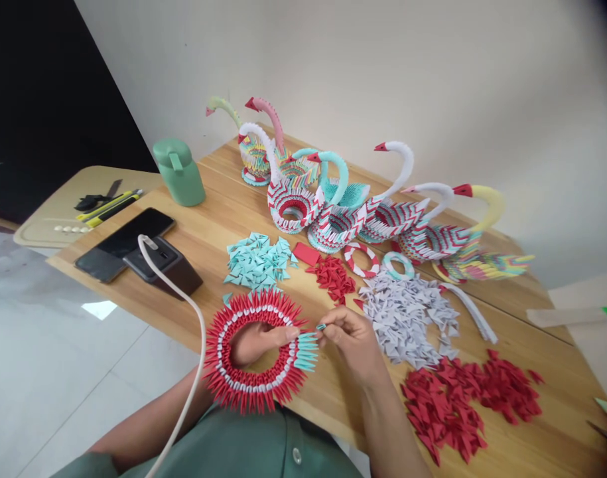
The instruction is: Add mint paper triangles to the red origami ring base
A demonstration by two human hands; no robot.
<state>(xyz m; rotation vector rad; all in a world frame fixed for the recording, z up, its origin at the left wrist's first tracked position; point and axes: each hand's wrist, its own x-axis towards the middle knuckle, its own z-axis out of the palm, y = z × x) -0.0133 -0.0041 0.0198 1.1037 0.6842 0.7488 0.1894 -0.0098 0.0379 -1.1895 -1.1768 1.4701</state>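
A ring of folded paper pieces (223,382), mostly red with a white band, is held up over the table's front edge. My left hand (258,342) reaches through its hole, with the thumb on the inner right rim. Several turquoise pieces (306,352) stick out on the ring's right side. Just beside them, my right hand (350,335) pinches a small turquoise folded paper piece (321,326) between thumb and finger. Loose turquoise pieces (258,262) lie behind the ring. A white pile (407,318) and red piles (447,405) spread to the right.
Several paper swans (337,222) stand along the back by the wall. Two small paper rings (361,259) lie before them. A green flask (178,172), a phone (127,242) and a black device (164,265) with a white cable (201,332) occupy the left. A tray (84,189) holds cutters.
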